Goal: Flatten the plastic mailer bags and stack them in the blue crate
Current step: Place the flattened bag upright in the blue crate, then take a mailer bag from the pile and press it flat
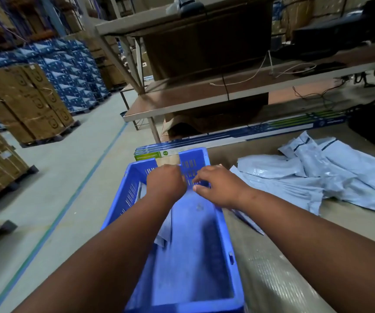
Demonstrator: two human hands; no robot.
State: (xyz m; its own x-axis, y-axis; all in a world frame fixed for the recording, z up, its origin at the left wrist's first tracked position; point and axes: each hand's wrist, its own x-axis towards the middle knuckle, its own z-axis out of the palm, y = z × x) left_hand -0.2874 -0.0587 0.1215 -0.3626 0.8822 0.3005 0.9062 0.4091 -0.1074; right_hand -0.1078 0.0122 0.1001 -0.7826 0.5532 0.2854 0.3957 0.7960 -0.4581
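Here both hands, left hand [166, 181] and right hand [218, 188], press spread fingers on a smooth mailer [188, 222] inside the slotted blue crate [227, 251].

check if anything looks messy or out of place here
The mailer bags on the table lie crumpled and overlapping, and one bag sits wedged beside the blue crate, outside it.

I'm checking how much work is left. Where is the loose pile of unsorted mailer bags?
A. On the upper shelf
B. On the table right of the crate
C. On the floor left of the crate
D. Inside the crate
B: the crumpled mailer bags lie on the table, right of the blue crate.
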